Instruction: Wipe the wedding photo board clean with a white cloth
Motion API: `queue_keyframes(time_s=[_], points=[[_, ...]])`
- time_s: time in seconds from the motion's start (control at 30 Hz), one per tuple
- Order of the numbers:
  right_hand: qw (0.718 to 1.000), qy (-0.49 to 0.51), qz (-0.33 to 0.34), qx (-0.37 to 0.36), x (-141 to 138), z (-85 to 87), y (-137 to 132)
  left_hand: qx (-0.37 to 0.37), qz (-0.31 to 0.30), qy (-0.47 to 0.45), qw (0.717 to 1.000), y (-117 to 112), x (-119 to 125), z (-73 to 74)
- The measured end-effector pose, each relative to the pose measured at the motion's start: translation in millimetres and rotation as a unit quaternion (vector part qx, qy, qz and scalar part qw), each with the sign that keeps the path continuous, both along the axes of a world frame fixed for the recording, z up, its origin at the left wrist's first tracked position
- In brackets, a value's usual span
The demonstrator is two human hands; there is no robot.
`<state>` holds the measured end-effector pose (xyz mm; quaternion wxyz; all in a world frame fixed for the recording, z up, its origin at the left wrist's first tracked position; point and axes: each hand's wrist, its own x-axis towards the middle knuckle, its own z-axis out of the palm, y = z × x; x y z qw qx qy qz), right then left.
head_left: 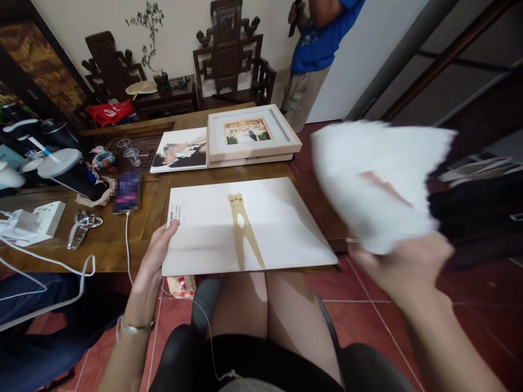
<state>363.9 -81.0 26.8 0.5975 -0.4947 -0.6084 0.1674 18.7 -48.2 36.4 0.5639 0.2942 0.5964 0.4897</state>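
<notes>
A flat white panel (206,223) lies at the front edge of the wooden table. Small print runs down its left side, and a gold forked stand piece (242,223) lies along its middle. My left hand (157,247) grips the panel's left edge, thumb on top and fingers underneath. Off the table to the right, my right hand (412,267) is closed on a white paper towel (379,174). The towel has ragged edges and is blurred by motion. Part of the right hand's fingers is hidden by it.
Behind the panel are a photo print panel (180,149) and stacked picture frames (253,136). To the left are a phone (127,191) on a cable, a clear hair claw (84,226), a power strip (44,223) and a lidded cup (67,169). A person in blue (318,49) stands behind.
</notes>
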Motion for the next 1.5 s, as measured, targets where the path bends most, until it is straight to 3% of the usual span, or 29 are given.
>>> queue_keyframes(time_s=[0.1,0.23,0.33,0.43,0.5,0.6,0.73,0.8,0.9,0.97,1.07,1.2,1.3,1.4,1.5], points=[[0.985,-0.163,0.064,0.005,-12,-3.0,6,-0.004,-0.002,0.009,1.000,4,-1,-3.0],[0.916,-0.362,0.171,0.017,-26,-12.7,19,-0.018,-0.004,0.036,0.999,9,-6,-4.9],[0.874,-0.445,0.192,0.030,-28,-15.9,25,-0.031,-0.015,0.065,0.997,14,-9,-2.1],[0.859,-0.475,0.190,0.021,-29,-14.0,27,-0.017,-0.082,0.158,0.984,21,-12,2.1],[0.856,-0.483,0.184,0.019,-32,-13.7,27,0.020,-0.111,0.288,0.951,27,-14,3.2],[0.857,-0.485,0.172,0.026,-36,-17.5,29,0.060,-0.117,0.484,0.865,31,-15,0.3],[0.859,-0.483,0.169,0.027,-37,-22.9,31,0.119,-0.074,0.623,0.770,24,-16,-10.1],[0.855,-0.486,0.178,0.024,-35,-22.5,31,0.173,-0.088,0.621,0.759,19,-16,-17.1],[0.851,-0.486,0.199,0.008,-33,-19.0,36,0.260,-0.203,0.558,0.762,17,-16,-27.7],[0.850,-0.486,0.205,-0.005,-34,-15.8,49,0.283,-0.243,0.546,0.751,18,-17,-32.5],[0.844,-0.495,0.202,-0.025,-39,-10.8,81,0.283,-0.246,0.556,0.742,21,-20,-34.1],[0.840,-0.503,0.199,-0.045,-45,-6.9,110,0.283,-0.228,0.538,0.761,23,-22,-31.7],[0.846,-0.487,0.216,-0.031,-44,-11.3,88,0.293,-0.209,0.523,0.773,22,-22,-32.3],[0.861,-0.450,0.239,-0.013,-37,-17.2,32,0.294,-0.206,0.514,0.779,22,-21,-33.7],[0.871,-0.406,0.276,-0.002,-28,-12.4,-18,0.283,-0.210,0.509,0.785,20,-21,-33.8]])
